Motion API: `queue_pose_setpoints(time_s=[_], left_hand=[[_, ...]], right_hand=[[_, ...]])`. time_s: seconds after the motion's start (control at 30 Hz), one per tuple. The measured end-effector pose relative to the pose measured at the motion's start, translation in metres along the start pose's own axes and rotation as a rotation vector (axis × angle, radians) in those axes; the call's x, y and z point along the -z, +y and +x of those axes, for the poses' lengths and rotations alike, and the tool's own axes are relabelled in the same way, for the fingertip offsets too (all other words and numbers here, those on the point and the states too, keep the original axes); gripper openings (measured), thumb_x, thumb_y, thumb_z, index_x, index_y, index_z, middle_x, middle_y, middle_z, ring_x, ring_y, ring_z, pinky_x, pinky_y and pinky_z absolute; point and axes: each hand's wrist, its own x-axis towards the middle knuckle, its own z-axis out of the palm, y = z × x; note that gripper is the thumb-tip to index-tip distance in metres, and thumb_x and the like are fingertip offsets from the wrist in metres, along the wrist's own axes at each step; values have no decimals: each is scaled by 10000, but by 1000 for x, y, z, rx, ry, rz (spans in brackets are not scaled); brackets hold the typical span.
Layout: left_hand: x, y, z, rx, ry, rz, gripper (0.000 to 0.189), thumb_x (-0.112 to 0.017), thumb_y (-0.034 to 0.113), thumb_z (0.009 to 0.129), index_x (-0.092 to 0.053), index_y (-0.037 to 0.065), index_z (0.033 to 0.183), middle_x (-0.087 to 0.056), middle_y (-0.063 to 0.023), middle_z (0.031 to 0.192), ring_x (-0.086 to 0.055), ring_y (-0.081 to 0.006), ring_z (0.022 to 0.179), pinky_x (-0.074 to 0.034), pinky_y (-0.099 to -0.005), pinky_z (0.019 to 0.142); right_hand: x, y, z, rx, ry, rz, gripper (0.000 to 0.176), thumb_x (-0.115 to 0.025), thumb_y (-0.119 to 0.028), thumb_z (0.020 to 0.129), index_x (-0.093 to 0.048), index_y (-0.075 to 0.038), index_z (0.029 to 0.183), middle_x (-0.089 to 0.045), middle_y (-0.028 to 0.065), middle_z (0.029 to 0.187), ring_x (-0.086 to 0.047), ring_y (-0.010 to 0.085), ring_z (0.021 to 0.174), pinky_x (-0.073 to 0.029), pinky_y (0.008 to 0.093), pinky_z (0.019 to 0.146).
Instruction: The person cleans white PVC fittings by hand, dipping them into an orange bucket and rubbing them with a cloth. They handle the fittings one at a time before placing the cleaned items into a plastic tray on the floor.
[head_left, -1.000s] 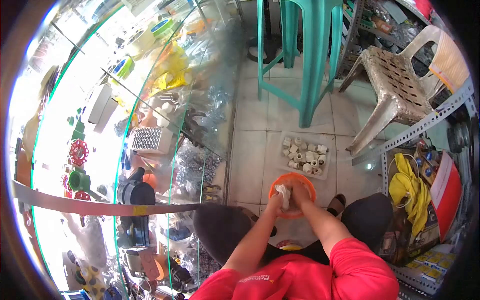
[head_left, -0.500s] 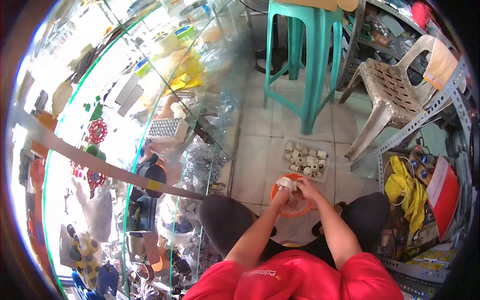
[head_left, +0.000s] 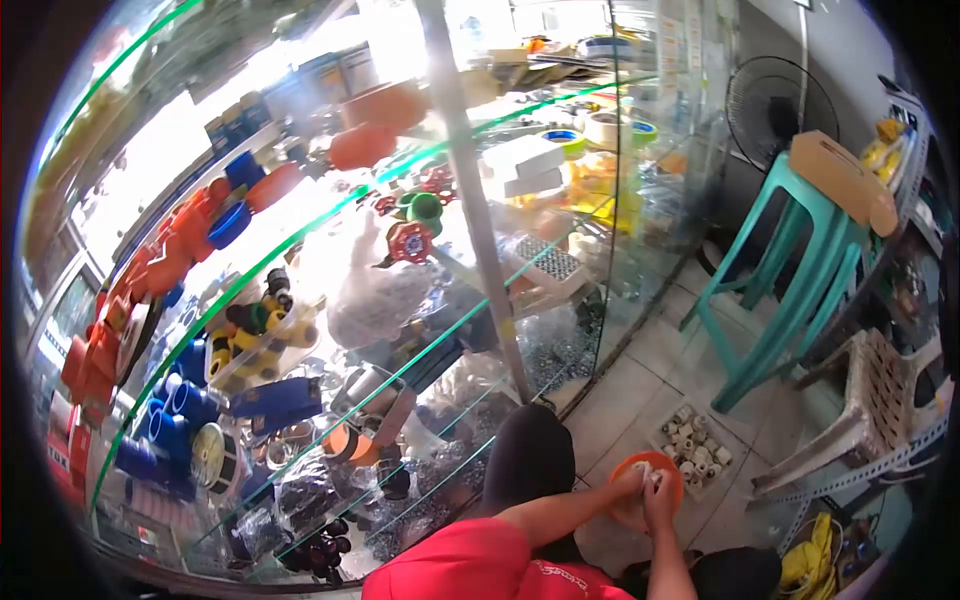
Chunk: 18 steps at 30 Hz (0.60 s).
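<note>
Both of my hands are together over an orange basin (head_left: pixel 630 518) on the floor. My left hand (head_left: pixel 628 486) and my right hand (head_left: pixel 659 495) have their fingers closed around a small white piece (head_left: pixel 647 469); whether it is a cloth or a fitting I cannot tell. Just beyond the basin, a clear plastic tray (head_left: pixel 728 478) holds several off-white pipe fittings (head_left: pixel 692 446).
To the left stands a glass display case (head_left: pixel 470 320) full of hardware, including a red valve handwheel (head_left: pixel 409 242). A green stool (head_left: pixel 775 290) with a cardboard box (head_left: pixel 838 180) on it, a worn plastic chair (head_left: pixel 880 400) and a fan (head_left: pixel 780 105) are ahead and right.
My view has swung left, bringing more of the display case in and shifting the basin and hands toward the lower right. Both hands remain at the basin with the white piece.
</note>
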Motion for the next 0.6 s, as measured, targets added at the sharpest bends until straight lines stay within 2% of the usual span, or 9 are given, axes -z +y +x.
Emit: queue_pose_setpoints(time_s=[0.1, 0.17, 0.23, 0.4, 0.43, 0.5, 0.57, 0.6], left_hand=[[-4, 43, -34, 19, -21, -93, 344, -287, 252, 887, -450, 28, 1091, -487, -103, 1060, -457, -232, 986, -379, -335, 811], [-11, 61, -49, -5, -24, -67, 343, -295, 266, 885, -460, 34, 1076, -495, -95, 1032, -464, -223, 959, -384, -331, 792], [-16, 73, -59, -31, -14, -23, 342, -303, 279, 883, -471, 39, 1060, -503, -87, 1005, -471, -215, 933, -389, -328, 774], [-21, 99, -73, -32, 67, -53, 344, -324, 314, 878, -496, 52, 1022, -522, -68, 936, -490, -195, 866, -402, -319, 727], [-22, 106, -77, -21, 97, -96, 345, -328, 321, 877, -501, 55, 1014, -526, -64, 922, -493, -191, 853, -404, -317, 718], [-19, 131, -91, 117, 61, -342, 348, -336, 334, 875, -511, 61, 998, -534, -56, 895, -501, -183, 826, -409, -314, 699], [-11, 135, -90, 337, -132, -613, 350, -343, 352, 870, -530, 70, 960, -547, -46, 858, -514, -183, 778, -411, -326, 653], [-14, 120, -80, 290, -82, -563, 355, -346, 363, 865, -535, 74, 948, -559, -52, 844, -526, -192, 761, -411, -341, 637]], right_hand=[[-17, 55, 5, -166, 61, 46, 267, -403, -312, 865, -442, -56, 925, -511, 77, 830, -514, 215, 741, -415, 299, 663], [-25, 99, 13, -547, -14, 771, 312, -375, -324, 865, -467, -39, 953, -524, 98, 882, -527, 210, 794, -420, 324, 691], [-29, 104, 19, -728, -33, 1077, 337, -364, -331, 865, -480, -34, 973, -533, 109, 906, -535, 210, 821, -423, 337, 701], [-24, 81, 16, -647, 87, 817, 336, -381, -339, 865, -483, -48, 997, -545, 108, 898, -541, 225, 818, -425, 336, 684], [-24, 72, 13, -507, 140, 480, 310, -398, -331, 863, -481, -46, 954, -531, 100, 866, -535, 218, 791, -421, 328, 669], [-18, 31, 0, -214, 233, -184, 275, -431, -313, 860, -477, -42, 869, -505, 83, 801, -521, 202, 737, -413, 311, 639], [-10, 8, -2, -159, 141, -95, 262, -444, -290, 855, -456, -32, 896, -499, 102, 825, -516, 228, 782, -399, 329, 679], [-8, 2, -2, -133, 97, -49, 258, -450, -278, 852, -445, -27, 909, -497, 111, 837, -513, 240, 805, -392, 338, 699]])
